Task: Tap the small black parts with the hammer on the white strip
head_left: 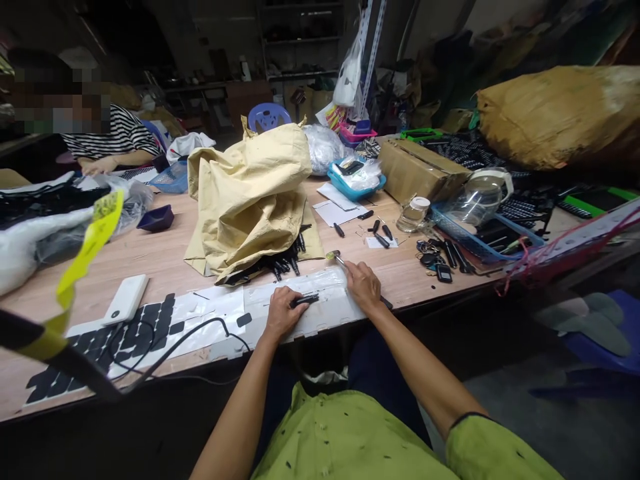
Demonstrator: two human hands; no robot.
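My left hand (284, 312) rests at the table's front edge, its fingers closed on a slim black pen-like piece (307, 299). My right hand (363, 287) grips a small hammer (338, 257), whose metal head points away from me and whose dark handle end shows below the palm. Beneath both hands lies a pale board (325, 320) covered with clear plastic. Just beyond it, a cream cloth sack (250, 193) lies with its mouth toward me. Several black pen-like pieces (285, 263) spill from that mouth.
At left, a white power bank (126, 299) with a black cable lies on sheets of black stickers (155, 327). To the right are keys (443, 272), a glass jar (413, 215), a blue basket (487, 247) and a cardboard box (420, 170). A co-worker (125, 137) sits across the table.
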